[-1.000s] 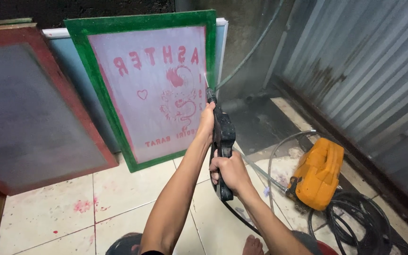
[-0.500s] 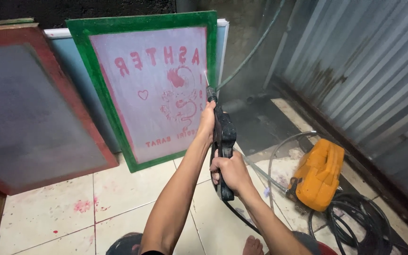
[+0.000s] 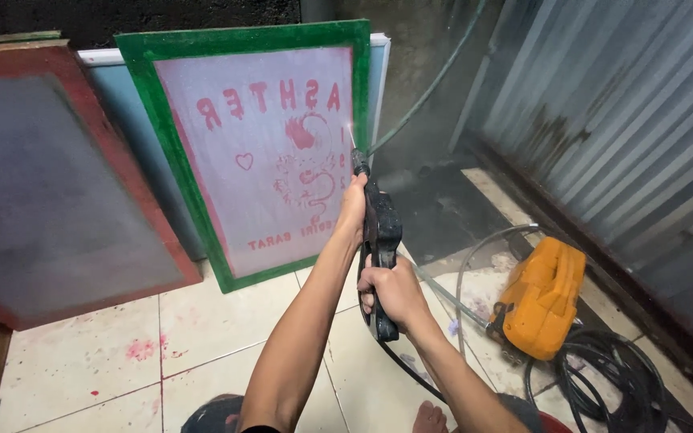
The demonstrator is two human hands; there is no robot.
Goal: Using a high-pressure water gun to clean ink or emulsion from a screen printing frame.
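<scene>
Tiled floor (image 3: 226, 337), red-stained, corrugated metal wall (image 3: 603, 120) right of frame. Since a second ago almost nothing changed: hands, aim same, spray still on. Left hand (image 3: 354, 204) fingers wrapped round front of black spray gun (image 3: 378, 240) at frame centre; right hand (image 3: 395, 293) closed tight round rear grip. Nozzle points at green-framed screen (image 3: 258, 152), upper centre. Red-framed screen (image 3: 50, 176) left. Orange pressure washer (image 3: 539, 297) lower right.

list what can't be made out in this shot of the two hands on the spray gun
- Head view: spray gun trigger, covered by the right hand.
- Its front grip, wrapped by the left hand.
- Hose coil end, cut off by the bottom edge.
- Blue panel, mostly behind the green-framed screen.
</scene>
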